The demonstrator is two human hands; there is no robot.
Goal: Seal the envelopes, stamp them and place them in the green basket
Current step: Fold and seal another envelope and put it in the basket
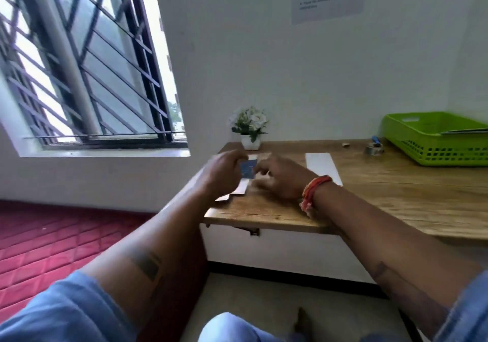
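My left hand (224, 168) holds a small blue item (248, 169) above the left end of the wooden table (396, 199); the picture is blurred, so I cannot tell what the item is. My right hand (280, 176), with a red thread band at the wrist, has its curled fingers against the same blue item. White envelopes (239, 189) lie under both hands, partly hidden. Another white envelope (323, 167) lies flat to the right. The green basket (433, 141) stands at the far right with a paper (464, 131) inside.
A small white pot of flowers (249, 127) stands at the table's back edge by the wall. A tape roll (373, 149) and a blue object lie left of the basket. A barred window is at the left, a red floor below it.
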